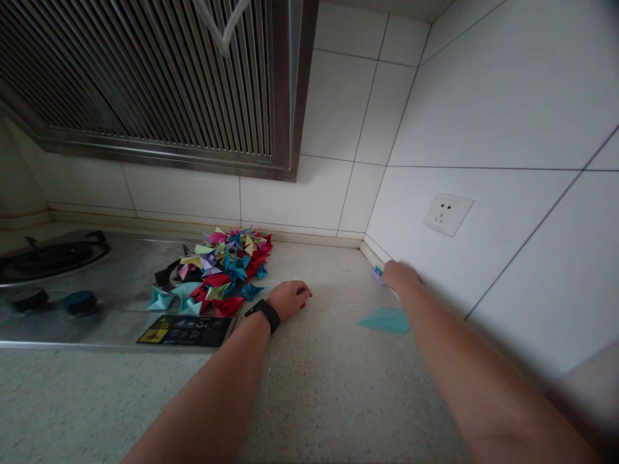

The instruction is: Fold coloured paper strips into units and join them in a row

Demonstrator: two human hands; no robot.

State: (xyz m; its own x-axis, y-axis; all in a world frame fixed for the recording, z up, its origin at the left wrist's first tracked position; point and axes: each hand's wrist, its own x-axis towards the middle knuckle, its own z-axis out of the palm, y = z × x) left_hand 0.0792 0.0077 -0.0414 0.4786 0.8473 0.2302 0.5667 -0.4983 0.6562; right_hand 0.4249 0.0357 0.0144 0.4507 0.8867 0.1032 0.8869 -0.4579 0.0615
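On the countertop (329, 399), my left hand (289, 301), with a black watch (265, 314) at the wrist, rests loosely with slightly bent fingers and holds nothing. Just left of it lies a heap of colourful folded paper pieces (232, 264), partly on the stove. Far to the right, my right hand (400, 276) reaches to the foot of the side wall. Its fingers are closed at small purple and blue paper (376, 275), mostly hidden by the hand. A pointed, light teal sheet of paper (385, 320) lies flat beside my right forearm.
A gas stove (126, 258) with burners and knobs fills the left side. Over it hangs a ribbed metal range hood (169, 77). White tiles cover both walls, and a power socket (448, 214) is set in the right one.
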